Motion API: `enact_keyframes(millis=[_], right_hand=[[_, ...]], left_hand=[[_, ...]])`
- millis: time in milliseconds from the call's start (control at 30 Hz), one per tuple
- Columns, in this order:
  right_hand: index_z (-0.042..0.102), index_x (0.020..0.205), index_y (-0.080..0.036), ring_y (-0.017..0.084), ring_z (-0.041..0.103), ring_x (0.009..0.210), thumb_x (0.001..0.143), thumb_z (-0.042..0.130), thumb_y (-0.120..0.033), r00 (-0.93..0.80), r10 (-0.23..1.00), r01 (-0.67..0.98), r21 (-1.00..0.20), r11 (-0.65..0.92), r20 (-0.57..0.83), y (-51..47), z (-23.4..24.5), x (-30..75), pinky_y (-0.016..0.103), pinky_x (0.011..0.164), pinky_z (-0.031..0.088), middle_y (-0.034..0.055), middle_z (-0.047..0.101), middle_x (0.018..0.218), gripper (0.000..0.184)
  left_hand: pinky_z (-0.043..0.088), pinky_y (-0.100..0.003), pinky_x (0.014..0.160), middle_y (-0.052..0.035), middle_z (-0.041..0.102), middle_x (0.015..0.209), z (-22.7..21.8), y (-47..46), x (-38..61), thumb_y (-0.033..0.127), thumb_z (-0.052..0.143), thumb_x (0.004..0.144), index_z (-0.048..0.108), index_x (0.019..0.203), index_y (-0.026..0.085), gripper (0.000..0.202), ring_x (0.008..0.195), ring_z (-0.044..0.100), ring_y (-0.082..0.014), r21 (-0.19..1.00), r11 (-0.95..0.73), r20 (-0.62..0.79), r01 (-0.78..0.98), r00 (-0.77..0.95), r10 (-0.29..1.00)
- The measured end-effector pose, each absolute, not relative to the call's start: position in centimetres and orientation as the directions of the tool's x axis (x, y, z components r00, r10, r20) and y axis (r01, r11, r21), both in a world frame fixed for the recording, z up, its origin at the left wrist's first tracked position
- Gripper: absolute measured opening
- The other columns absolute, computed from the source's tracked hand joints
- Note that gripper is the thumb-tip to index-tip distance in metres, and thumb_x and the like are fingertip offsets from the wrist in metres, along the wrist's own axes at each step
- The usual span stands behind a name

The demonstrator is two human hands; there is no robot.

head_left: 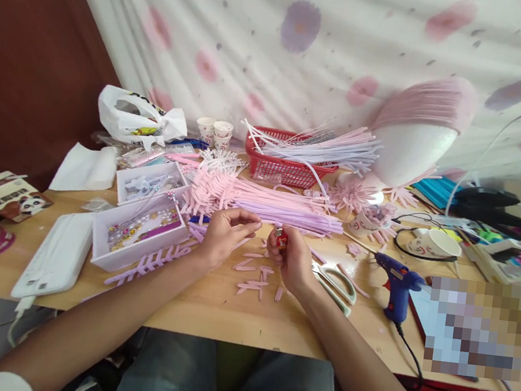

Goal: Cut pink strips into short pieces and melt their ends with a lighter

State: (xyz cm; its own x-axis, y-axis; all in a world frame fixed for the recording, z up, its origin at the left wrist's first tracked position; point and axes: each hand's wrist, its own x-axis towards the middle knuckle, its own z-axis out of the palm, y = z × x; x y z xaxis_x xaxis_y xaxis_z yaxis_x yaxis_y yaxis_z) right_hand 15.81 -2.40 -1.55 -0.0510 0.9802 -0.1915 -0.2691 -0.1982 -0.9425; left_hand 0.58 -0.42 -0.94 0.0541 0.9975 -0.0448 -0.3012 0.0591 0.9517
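Note:
My left hand [225, 232] hovers over the wooden table [210, 309], its fingers pinched together on a thin pink strip that is hard to make out. My right hand [288, 258] is closed around a small red lighter [281, 238]. The two hands are close together, just in front of a long bundle of pink and purple foam strips [264, 199]. Several short pink foam cut-offs [254, 276] lie scattered on the table below the hands. Scissors with pale green handles [337, 286] lie beside my right wrist.
A blue glue gun [395, 286] stands to the right, cord trailing off the front edge. White trays of beads [137, 225] sit left, and a red basket [287, 161] of strips at the back. Paper cups [434, 243], a white foam head [411, 150] and cables crowd the right.

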Motion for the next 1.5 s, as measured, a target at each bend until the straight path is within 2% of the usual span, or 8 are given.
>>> enact_keyframes(millis=[333,533,633,733,967,1267,1367,1500], right_hand=[[0.049,0.057,-0.019,0.008,0.021,0.045,0.075,0.052,-0.043,-0.057,0.976,-0.308,-0.926,-0.219,-0.212,-2.6,-1.1,15.8,0.025,0.044,0.011,-0.0043,0.033,0.05,0.03],[0.049,0.057,-0.019,0.008,0.024,0.046,0.083,0.054,-0.058,-0.019,0.987,-0.292,-0.944,-0.156,-0.158,-2.4,-1.5,16.0,0.025,0.045,0.014,-0.0042,0.034,0.052,0.047],[0.058,0.068,-0.019,0.009,0.026,0.048,0.083,0.061,-0.058,0.093,0.995,-0.27,-0.963,-0.018,-0.045,-2.2,-1.7,16.5,0.025,0.046,0.017,-0.0042,0.038,0.056,0.042],[0.069,0.084,-0.018,0.01,0.03,0.053,0.078,0.075,-0.05,0.199,0.972,-0.118,-0.982,0.15,0.125,-2.0,-1.8,17.0,0.025,0.049,0.023,-0.0044,0.043,0.06,0.032],[0.068,0.075,-0.018,0.012,0.036,0.056,0.082,0.075,-0.045,0.187,0.949,0.082,-0.967,0.242,0.254,-2.0,-1.9,16.9,0.028,0.052,0.029,-0.0027,0.046,0.06,0.029],[0.067,0.081,-0.018,0.01,0.03,0.053,0.084,0.073,-0.049,0.281,0.935,-0.006,-0.974,0.229,0.218,-2.1,-2.3,16.9,0.027,0.051,0.026,-0.0058,0.039,0.058,0.031],[0.073,0.094,-0.018,0.01,0.034,0.053,0.083,0.074,-0.049,0.283,0.938,-0.023,-0.976,0.217,0.201,-2.1,-2.2,16.9,0.027,0.051,0.029,-0.0048,0.045,0.059,0.034],[0.073,0.085,-0.019,0.012,0.041,0.056,0.081,0.076,-0.044,0.245,0.941,0.059,-0.972,0.227,0.235,-2.4,-1.7,16.9,0.027,0.052,0.032,-0.0016,0.053,0.062,0.026]], left_hand=[[0.059,-0.025,0.067,-0.0037,0.075,0.073,-0.6,-0.8,0.6,0.038,0.094,0.052,0.078,0.074,0.016,0.036,0.068,0.068,-0.0133,0.951,0.113,-0.081,-0.289,0.12,0.989],[0.058,-0.024,0.066,-0.0046,0.076,0.074,-0.4,-0.8,0.5,0.039,0.095,0.051,0.079,0.075,0.015,0.037,0.066,0.069,-0.0133,0.944,0.147,-0.113,-0.294,0.131,0.985],[0.057,-0.024,0.065,-0.0039,0.076,0.072,-0.3,-0.7,0.5,0.039,0.095,0.051,0.078,0.076,0.016,0.037,0.065,0.069,-0.013,0.942,0.156,-0.125,-0.299,0.12,0.985],[0.057,-0.023,0.065,-0.0036,0.076,0.072,-0.3,-0.7,0.4,0.038,0.095,0.052,0.078,0.077,0.016,0.037,0.066,0.07,-0.013,0.938,0.159,-0.128,-0.307,0.12,0.985],[0.057,-0.023,0.065,-0.004,0.076,0.072,-0.4,-0.7,0.4,0.038,0.094,0.054,0.079,0.078,0.015,0.037,0.065,0.07,-0.0133,0.942,0.162,-0.122,-0.294,0.15,0.981],[0.06,-0.03,0.071,-0.0074,0.078,0.079,-1.2,-0.6,0.4,0.044,0.088,0.064,0.078,0.082,0.015,0.036,0.072,0.072,-0.0177,0.964,0.097,-0.059,-0.247,0.156,0.986],[0.059,-0.029,0.071,-0.009,0.078,0.084,-1.3,-0.5,0.3,0.047,0.088,0.065,0.077,0.083,0.015,0.038,0.075,0.073,-0.018,0.964,0.108,-0.072,-0.241,0.152,0.986],[0.058,-0.029,0.071,-0.0093,0.079,0.085,-1.3,-0.4,0.2,0.048,0.087,0.065,0.077,0.085,0.015,0.04,0.076,0.073,-0.0182,0.962,0.121,-0.084,-0.246,0.158,0.984]])
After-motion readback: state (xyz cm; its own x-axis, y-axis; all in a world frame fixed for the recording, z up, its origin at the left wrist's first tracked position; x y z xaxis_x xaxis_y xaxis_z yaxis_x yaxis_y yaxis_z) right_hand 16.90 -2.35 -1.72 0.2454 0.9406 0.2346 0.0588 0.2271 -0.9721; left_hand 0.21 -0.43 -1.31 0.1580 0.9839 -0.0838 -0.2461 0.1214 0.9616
